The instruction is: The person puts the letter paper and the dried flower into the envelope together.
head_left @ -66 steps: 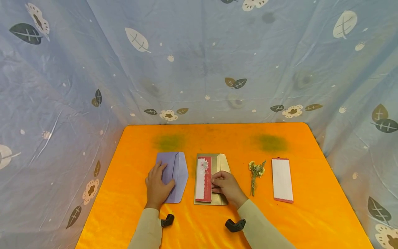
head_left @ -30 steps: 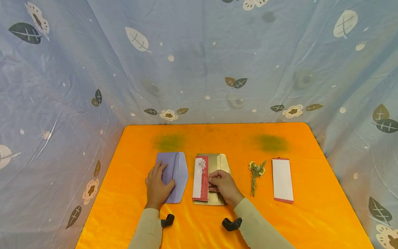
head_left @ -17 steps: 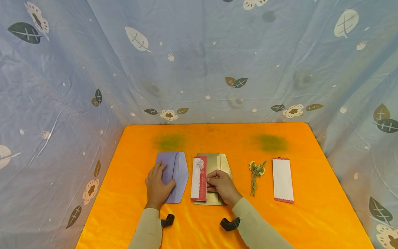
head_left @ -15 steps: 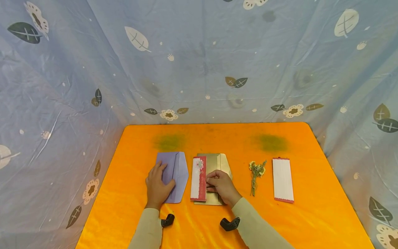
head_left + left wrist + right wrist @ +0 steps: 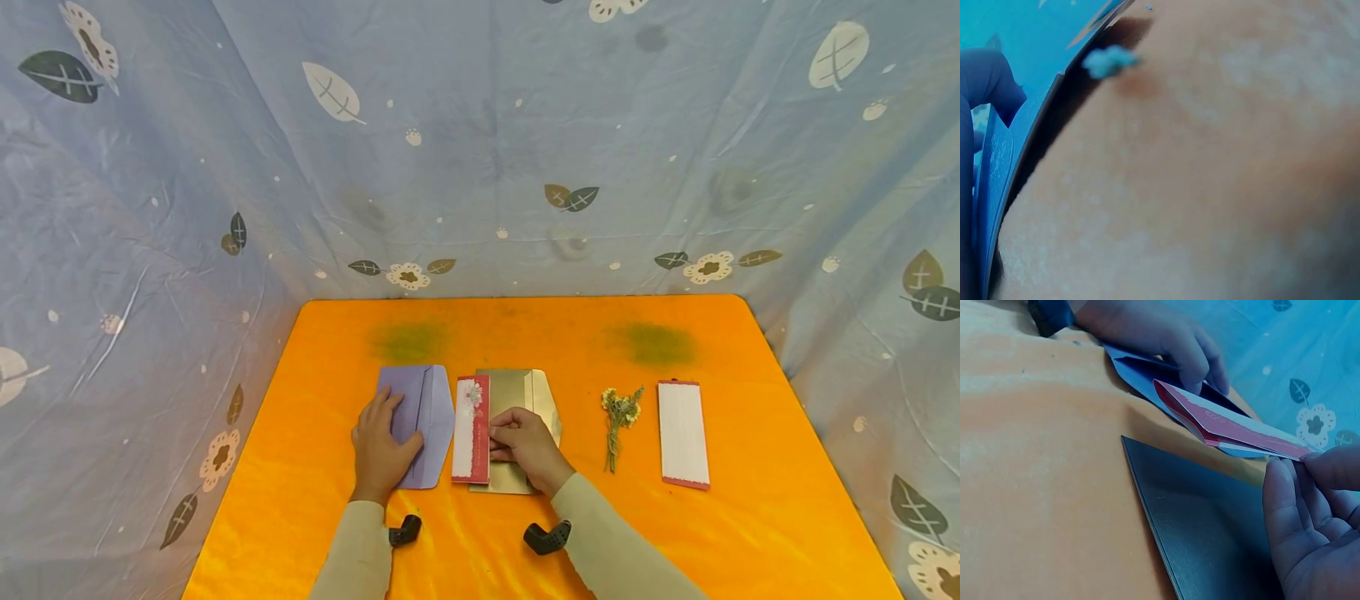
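I see the right hand (image 5: pixel 528 446) pinching the red-and-white card (image 5: pixel 469 433) above the left edge of the gold envelope (image 5: pixel 513 388), beside the purple envelope (image 5: pixel 439 417) that the left hand (image 5: pixel 381 450) grips; orange cloth (image 5: pixel 525 333) parts the two envelopes.

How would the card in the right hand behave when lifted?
Probably fairly stiff: the card looks straight though the right hand pinches one edge. Likely light, being thin. It might flap open, as its layers gape at one end.

Lettering (image 5: pixel 481 440) on the held card (image 5: pixel 463 433) is illegibly small.
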